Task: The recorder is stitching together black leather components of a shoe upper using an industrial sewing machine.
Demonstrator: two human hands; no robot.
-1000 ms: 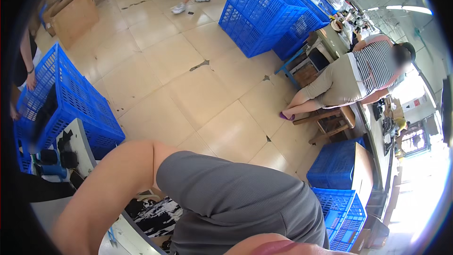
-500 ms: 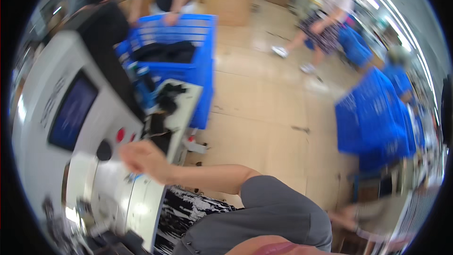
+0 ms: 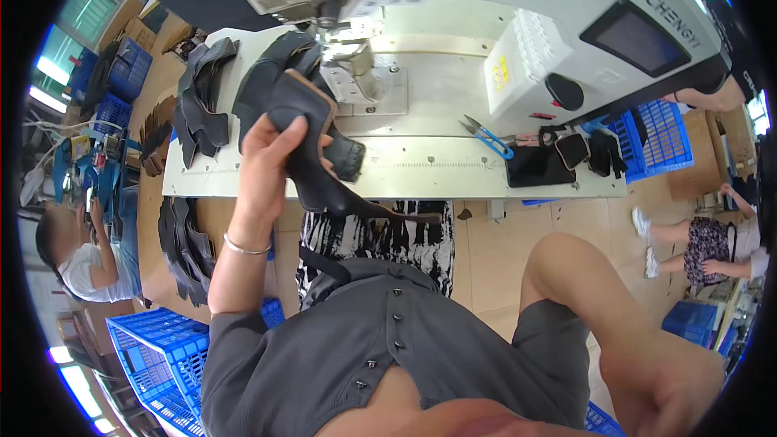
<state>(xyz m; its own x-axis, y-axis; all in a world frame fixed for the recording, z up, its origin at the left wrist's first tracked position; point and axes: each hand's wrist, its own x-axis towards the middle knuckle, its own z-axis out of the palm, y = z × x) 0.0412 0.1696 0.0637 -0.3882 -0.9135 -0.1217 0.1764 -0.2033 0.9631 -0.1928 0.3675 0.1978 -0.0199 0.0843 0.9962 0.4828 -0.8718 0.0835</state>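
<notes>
Thumb and fingers of my left hand are closed round a curved black leather shoe upper piece. It is held up over the front edge of the sewing table, its long tail hanging past that edge. Behind it lies a heap of similar dark leather pieces, partly covered by the held one. The presser foot area of a white sewing machine is just beyond the hand. My right hand is raised near the lower right rim, away from the table; its fingers do not show clearly.
Blue-handled thread snips and a flat black device lie on the table's right. More leather pieces are at the left. Blue crates stand at lower left. People are seated left and standing right.
My view has swung from the aisle to the sewing table. The left hand now shows, holding the leather piece. My right hand has moved from beside the machine to the lower right.
</notes>
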